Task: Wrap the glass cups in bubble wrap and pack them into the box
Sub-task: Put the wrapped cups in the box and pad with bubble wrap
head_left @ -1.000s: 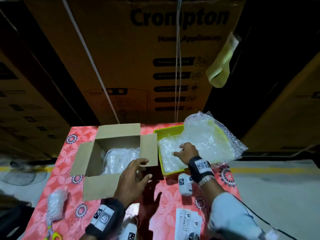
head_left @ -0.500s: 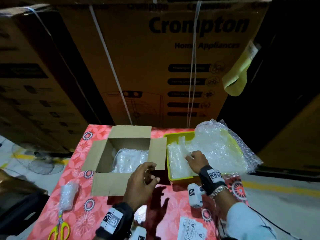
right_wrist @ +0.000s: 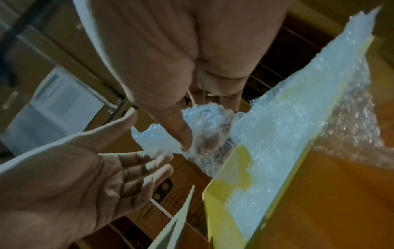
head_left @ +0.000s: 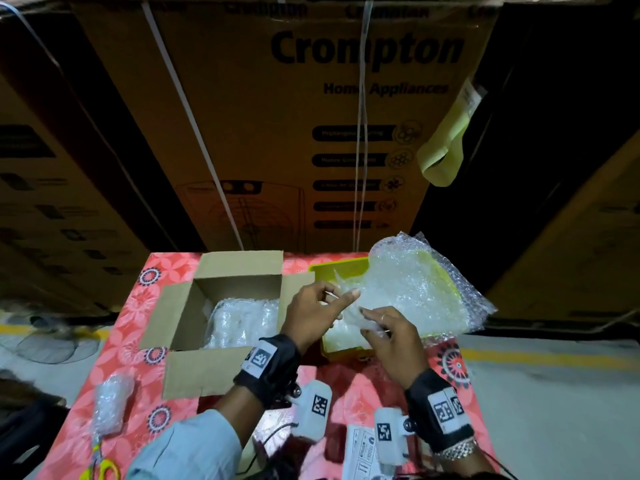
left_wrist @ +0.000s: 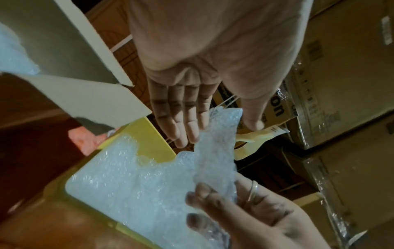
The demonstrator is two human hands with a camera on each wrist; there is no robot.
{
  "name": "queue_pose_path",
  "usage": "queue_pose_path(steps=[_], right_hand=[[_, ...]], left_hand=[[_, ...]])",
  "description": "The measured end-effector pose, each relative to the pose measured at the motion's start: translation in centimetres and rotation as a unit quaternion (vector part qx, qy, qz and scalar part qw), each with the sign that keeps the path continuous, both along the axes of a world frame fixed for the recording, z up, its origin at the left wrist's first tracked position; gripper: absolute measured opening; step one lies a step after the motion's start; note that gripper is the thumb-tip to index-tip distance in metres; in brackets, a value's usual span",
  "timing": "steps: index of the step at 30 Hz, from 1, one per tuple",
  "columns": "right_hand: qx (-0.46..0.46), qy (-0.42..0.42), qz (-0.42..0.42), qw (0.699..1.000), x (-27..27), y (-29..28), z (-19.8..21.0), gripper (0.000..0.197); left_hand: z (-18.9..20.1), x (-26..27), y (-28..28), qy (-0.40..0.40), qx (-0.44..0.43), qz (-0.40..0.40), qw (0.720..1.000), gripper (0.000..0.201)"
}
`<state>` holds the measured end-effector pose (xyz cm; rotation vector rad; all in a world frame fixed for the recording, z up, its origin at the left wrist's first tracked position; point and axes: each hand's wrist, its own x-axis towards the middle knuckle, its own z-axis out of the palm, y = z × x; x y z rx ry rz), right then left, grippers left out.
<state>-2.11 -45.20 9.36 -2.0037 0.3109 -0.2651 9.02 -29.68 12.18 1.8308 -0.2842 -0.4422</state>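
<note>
A small piece of bubble wrap [head_left: 350, 308] is lifted over the near left corner of the yellow tray [head_left: 334, 268], which holds a stack of bubble wrap sheets [head_left: 408, 292]. My right hand [head_left: 367, 318] pinches this piece between thumb and fingers [right_wrist: 185, 139]. My left hand [head_left: 341, 294] reaches in from the left with straight fingers [left_wrist: 187, 134], touching the piece's upper edge [left_wrist: 221, 121]. The open cardboard box [head_left: 239, 268] stands left of the tray with wrapped cups [head_left: 242, 320] inside. No bare glass cup is in view.
One wrapped cup [head_left: 110, 403] lies on the red floral tablecloth [head_left: 124, 334] at the near left, with yellow-handled scissors [head_left: 100, 471] below it. A printed paper [head_left: 360, 455] lies at the near edge. Large cartons [head_left: 311, 133] stand close behind the table.
My left hand moved right from the box's front flap to the tray. My right hand raised a piece of bubble wrap off the stack, and both hands now meet on it.
</note>
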Motion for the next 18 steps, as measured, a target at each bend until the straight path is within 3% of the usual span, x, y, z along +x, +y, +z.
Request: queue_pose_path(steps=[3, 7, 10, 14, 15, 18], right_hand=[[0.029, -0.028, 0.002, 0.999, -1.3, 0.8, 0.4, 0.052], [0.115, -0.041, -0.055, 0.991, -1.5, 1.8, 0.0, 0.022], [0.225, -0.031, -0.046, 0.973, -1.0, 2.8, 0.2, 0.010], [0.291, -0.026, -0.027, 0.956, -0.7, 4.3, 1.1, 0.021], [0.344, -0.013, -0.023, 0.938, -0.6, 4.8, 1.3, 0.025], [0.538, 0.042, -0.060, 0.840, -0.1, 6.1, 0.9, 0.037]], left_hand=[[-0.9, -0.3, 0.7, 0.012, 0.001, 0.009, 1.000, 0.030], [-1.4, -1.1, 2.7, 0.000, -0.014, -0.002, 1.000, 0.013], [-0.8, -2.2, 3.9, -0.023, -0.050, 0.034, 0.998, 0.007], [-0.2, -2.6, 5.8, -0.006, -0.100, 0.131, 0.986, 0.010], [-0.4, -2.5, 6.4, -0.011, -0.098, 0.144, 0.985, 0.010], [-0.6, -2.5, 8.0, -0.037, -0.086, 0.163, 0.982, 0.009]])
